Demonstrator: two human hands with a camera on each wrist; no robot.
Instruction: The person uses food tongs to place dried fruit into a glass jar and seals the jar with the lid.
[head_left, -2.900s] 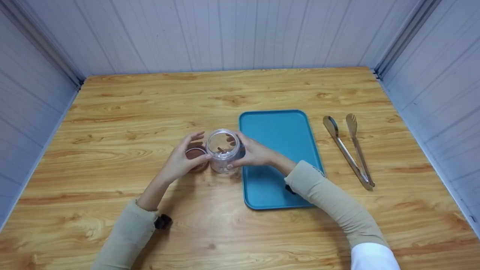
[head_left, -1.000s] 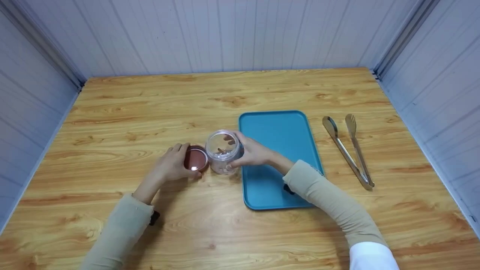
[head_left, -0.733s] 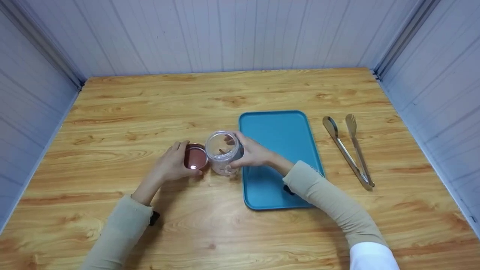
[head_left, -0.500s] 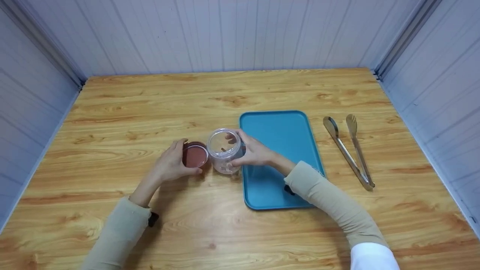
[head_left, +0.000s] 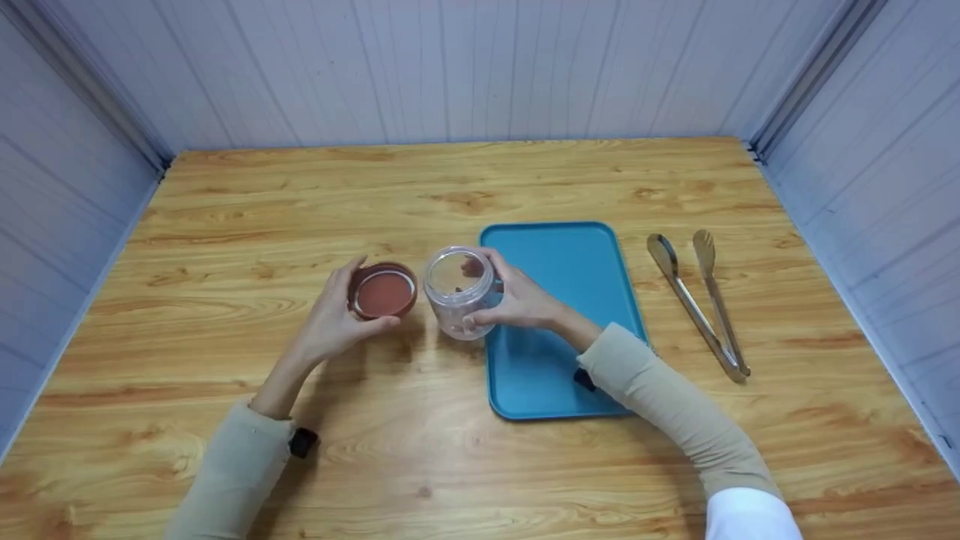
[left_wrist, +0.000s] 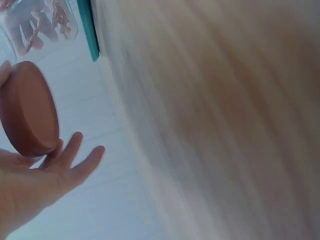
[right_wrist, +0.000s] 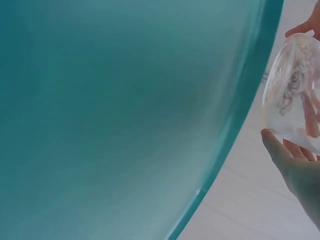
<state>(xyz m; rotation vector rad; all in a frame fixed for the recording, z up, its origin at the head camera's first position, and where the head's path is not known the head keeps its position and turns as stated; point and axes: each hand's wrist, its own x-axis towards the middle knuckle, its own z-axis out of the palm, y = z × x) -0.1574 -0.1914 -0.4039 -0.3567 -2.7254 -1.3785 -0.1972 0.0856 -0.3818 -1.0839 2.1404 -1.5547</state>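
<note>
A brown screw lid [head_left: 384, 296] is held off the table by my left hand [head_left: 330, 319], pinched at its rim between thumb and fingers, with its inner side facing up towards the head camera. The left wrist view shows the lid [left_wrist: 30, 107] from the side. My right hand [head_left: 529, 300] grips a clear, lidless jar [head_left: 448, 319] around its right side, just left of the tray. Brownish, knobbly pieces [right_wrist: 295, 85] lie inside the jar; their kind is unclear. A small gap separates lid and jar.
A blue rectangular tray [head_left: 555, 262] lies under the right forearm, its left edge beside the jar. Metal tongs [head_left: 694, 307] lie spread on the wooden table [head_left: 300, 195], right of the tray. Pale panelled walls [head_left: 480, 75] close the back and sides.
The left hand has gone from the jar to the brown lid, then lifted and tilted it away from the jar. The jar has shifted slightly right and farther back in the right hand.
</note>
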